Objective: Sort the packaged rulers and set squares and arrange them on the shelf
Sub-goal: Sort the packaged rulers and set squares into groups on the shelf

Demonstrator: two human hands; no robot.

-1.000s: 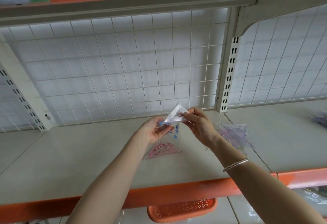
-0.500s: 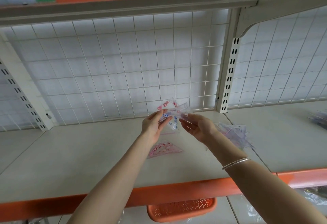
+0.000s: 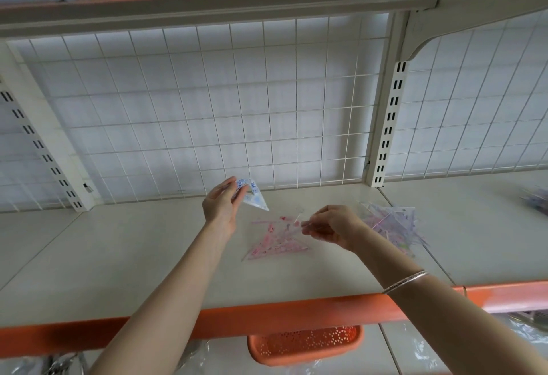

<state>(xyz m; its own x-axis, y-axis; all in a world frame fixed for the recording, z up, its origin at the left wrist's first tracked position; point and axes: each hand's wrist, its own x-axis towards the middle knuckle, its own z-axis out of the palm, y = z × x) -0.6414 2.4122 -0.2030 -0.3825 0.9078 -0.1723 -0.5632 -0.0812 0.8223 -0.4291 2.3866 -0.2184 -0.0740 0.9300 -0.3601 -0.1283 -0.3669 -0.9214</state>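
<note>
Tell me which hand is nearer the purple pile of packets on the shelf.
Right. The right hand, pinching a pink packet, sits just left of the purple pile; the left hand, holding a blue packet, is farther left.

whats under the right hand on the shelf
A pink set square packet lies flat on the shelf below the right hand. The hand covers part of its right side; whether more lie stacked there cannot be told.
</note>
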